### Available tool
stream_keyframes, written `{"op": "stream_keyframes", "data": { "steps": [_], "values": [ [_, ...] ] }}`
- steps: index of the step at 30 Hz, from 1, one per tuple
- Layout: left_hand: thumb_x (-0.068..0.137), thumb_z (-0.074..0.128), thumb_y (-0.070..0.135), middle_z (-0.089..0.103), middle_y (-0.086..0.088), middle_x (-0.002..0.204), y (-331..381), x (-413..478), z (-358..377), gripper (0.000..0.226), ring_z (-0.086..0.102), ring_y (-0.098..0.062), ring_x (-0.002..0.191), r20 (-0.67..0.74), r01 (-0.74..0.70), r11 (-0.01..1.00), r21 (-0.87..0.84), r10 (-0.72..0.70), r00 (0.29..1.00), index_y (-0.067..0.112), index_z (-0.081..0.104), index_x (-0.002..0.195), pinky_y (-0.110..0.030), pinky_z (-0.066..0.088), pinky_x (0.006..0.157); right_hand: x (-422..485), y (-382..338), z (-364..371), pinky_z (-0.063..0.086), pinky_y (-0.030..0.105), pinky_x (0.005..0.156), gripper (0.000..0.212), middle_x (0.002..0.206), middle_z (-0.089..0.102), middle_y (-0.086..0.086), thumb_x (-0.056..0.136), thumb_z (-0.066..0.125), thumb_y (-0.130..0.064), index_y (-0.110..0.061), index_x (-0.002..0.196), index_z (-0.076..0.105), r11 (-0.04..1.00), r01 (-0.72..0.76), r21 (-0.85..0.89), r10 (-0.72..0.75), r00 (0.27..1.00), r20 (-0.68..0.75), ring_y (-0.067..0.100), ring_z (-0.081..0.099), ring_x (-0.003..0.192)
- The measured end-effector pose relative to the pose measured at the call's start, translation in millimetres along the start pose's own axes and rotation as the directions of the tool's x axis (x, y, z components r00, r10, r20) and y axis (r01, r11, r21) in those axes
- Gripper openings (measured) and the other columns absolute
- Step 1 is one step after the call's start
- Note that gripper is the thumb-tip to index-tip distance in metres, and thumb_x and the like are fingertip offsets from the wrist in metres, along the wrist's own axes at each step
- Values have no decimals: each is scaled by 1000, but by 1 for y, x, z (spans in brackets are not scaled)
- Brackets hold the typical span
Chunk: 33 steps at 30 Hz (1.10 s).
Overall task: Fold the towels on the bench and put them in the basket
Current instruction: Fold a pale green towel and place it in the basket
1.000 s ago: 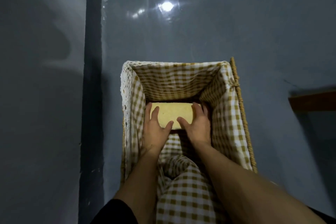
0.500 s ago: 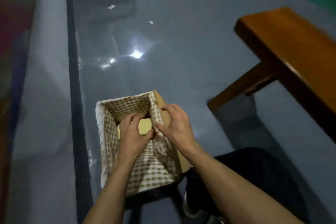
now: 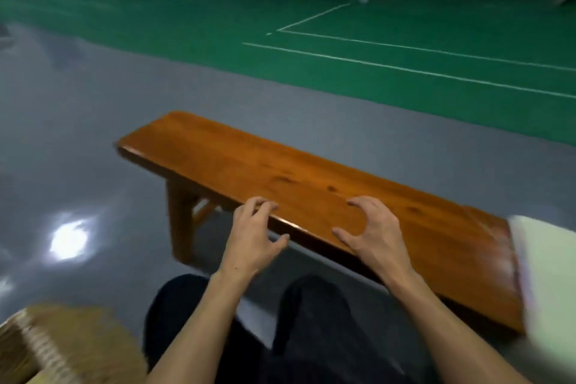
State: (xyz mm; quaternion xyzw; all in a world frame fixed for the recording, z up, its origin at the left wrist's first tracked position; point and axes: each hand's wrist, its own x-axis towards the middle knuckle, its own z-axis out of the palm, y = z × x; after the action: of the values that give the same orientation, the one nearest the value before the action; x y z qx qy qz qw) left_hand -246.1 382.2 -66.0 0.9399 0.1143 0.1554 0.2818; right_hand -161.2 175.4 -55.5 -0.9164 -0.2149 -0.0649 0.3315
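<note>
A long orange wooden bench [image 3: 280,171] runs from the middle left to the lower right. A pale towel [image 3: 551,262] lies on its right end, blurred and cut off by the frame edge. My left hand [image 3: 252,240] hovers at the bench's near edge with loosely curled fingers, holding nothing. Over the bench top, my right hand [image 3: 374,234] has spread, bent fingers and is also empty. The woven basket [image 3: 40,343] shows only as a blurred corner at the bottom left, its inside hidden.
My knees in dark trousers [image 3: 311,321] are below the hands, in front of the bench. Glossy grey floor [image 3: 78,134] surrounds the bench. A green court floor with white lines [image 3: 374,40] lies beyond.
Both hands have left the basket, where they were setting down a yellow folded towel, and now hover empty at the bench. My view has swung right and up from the basket.
</note>
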Motion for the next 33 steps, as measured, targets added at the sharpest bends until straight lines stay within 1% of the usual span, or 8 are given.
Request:
{"op": "stream_keyframes", "data": {
  "steps": [3, 5, 9, 13, 17, 24, 29, 33],
  "values": [
    [83, 70, 36, 38, 8, 135, 87, 28, 64, 57, 31, -16, 129, 153, -166, 986, 7, 163, 975, 23, 47, 133, -30, 33, 108, -25, 96, -80, 36, 24, 101, 55, 123, 60, 0, 72, 82, -35, -18, 120, 62, 982, -179, -68, 168, 975, -144, 18, 54, 117],
    [84, 68, 38, 37, 7, 139, 147, 40, 109, 56, 30, -16, 132, 252, -248, 969, -18, 244, 936, 25, 46, 134, -33, 35, 108, -51, 153, -132, 39, 31, 102, 54, 125, 60, 1, 73, 81, -37, -19, 121, 62, 940, -326, -104, 295, 927, -232, 20, 53, 118],
    [87, 64, 40, 38, 4, 143, 252, 41, 187, 55, 33, -17, 133, 403, -406, 912, -57, 393, 826, 24, 44, 136, -36, 37, 109, -114, 251, -214, 38, 34, 104, 53, 128, 59, 4, 73, 81, -34, -17, 120, 63, 812, -574, -108, 506, 783, -362, 23, 52, 120],
    [89, 63, 40, 38, 2, 145, 310, 30, 236, 57, 36, -18, 132, 483, -479, 876, -48, 440, 757, 21, 44, 139, -34, 35, 109, -169, 310, -253, 41, 38, 102, 51, 131, 56, 4, 77, 77, -36, -20, 123, 60, 685, -727, -53, 647, 640, -415, 25, 52, 120],
    [88, 64, 37, 42, 2, 141, 322, 26, 257, 55, 43, -16, 125, 531, -460, 887, -50, 413, 740, 20, 46, 136, -30, 38, 106, -195, 345, -273, 42, 42, 104, 49, 130, 59, 6, 78, 74, -39, -21, 122, 60, 619, -785, -13, 699, 558, -448, 26, 53, 121],
    [86, 68, 31, 49, 2, 131, 328, 26, 266, 43, 47, -14, 116, 485, -389, 920, -54, 365, 795, 19, 56, 126, -23, 39, 97, -201, 373, -290, 42, 41, 102, 44, 128, 58, 13, 83, 71, -36, -13, 120, 63, 561, -828, 21, 738, 488, -466, 32, 52, 120],
    [84, 71, 27, 52, -1, 127, 332, 25, 264, 41, 51, -16, 110, 473, -361, 931, -56, 343, 812, 17, 60, 123, -26, 43, 96, -197, 380, -297, 45, 35, 93, 28, 116, 65, 18, 89, 67, -20, -5, 113, 67, 560, -827, 39, 724, 466, -509, 34, 60, 107],
    [81, 74, 28, 54, -2, 125, 333, 27, 262, 45, 54, -17, 106, 474, -309, 950, -53, 296, 829, 17, 60, 122, -29, 49, 94, -196, 385, -299, 43, 28, 77, 18, 103, 69, 15, 88, 65, -9, -6, 105, 71, 564, -825, 32, 689, 448, -570, 30, 61, 87]
  ]
}}
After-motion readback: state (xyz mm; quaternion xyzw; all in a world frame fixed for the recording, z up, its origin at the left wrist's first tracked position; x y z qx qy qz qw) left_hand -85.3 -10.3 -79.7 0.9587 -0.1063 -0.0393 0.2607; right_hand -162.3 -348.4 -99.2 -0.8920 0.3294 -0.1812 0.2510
